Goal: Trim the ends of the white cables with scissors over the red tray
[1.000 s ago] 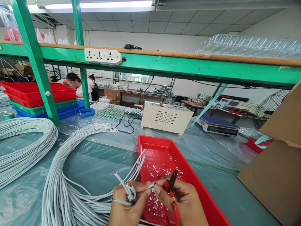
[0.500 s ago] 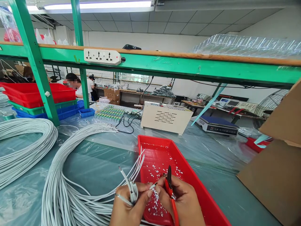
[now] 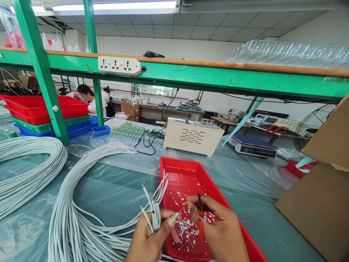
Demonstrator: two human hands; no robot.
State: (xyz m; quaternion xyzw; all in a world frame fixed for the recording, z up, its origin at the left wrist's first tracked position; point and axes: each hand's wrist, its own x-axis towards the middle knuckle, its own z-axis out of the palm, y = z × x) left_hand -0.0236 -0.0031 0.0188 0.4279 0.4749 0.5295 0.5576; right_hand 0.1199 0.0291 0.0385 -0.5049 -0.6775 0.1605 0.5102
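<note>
My left hand point(image 3: 155, 233) is closed around several white cables point(image 3: 155, 214), their cut ends sticking up. Between its thumb and forefinger one cable end point(image 3: 176, 214) points to the right, with a dark tip. To the right, my right hand point(image 3: 220, 225) grips orange-handled cutting pliers point(image 3: 201, 218), dark jaws pointing up. Its thumb and forefinger are near each other, apart from the cable end. Under both hands lies a red tray point(image 3: 218, 194) strewn with small silvery foil scraps point(image 3: 188, 233). A large bundle of white cables point(image 3: 71, 203) curves over the table to the left.
Another cable coil point(image 3: 32, 174) lies far left, before stacked trays point(image 3: 49, 111). Behind the red tray stands a beige machine point(image 3: 193, 138), with a scale point(image 3: 252, 145) to its right. Cardboard point(image 3: 316, 207) stands at right. A green shelf beam point(image 3: 204, 72) crosses overhead. Co-workers sit beyond.
My right hand has drawn back to the right from the cable end, taking the pliers along. The left hand still holds the cables, whose upright ends have shifted slightly.
</note>
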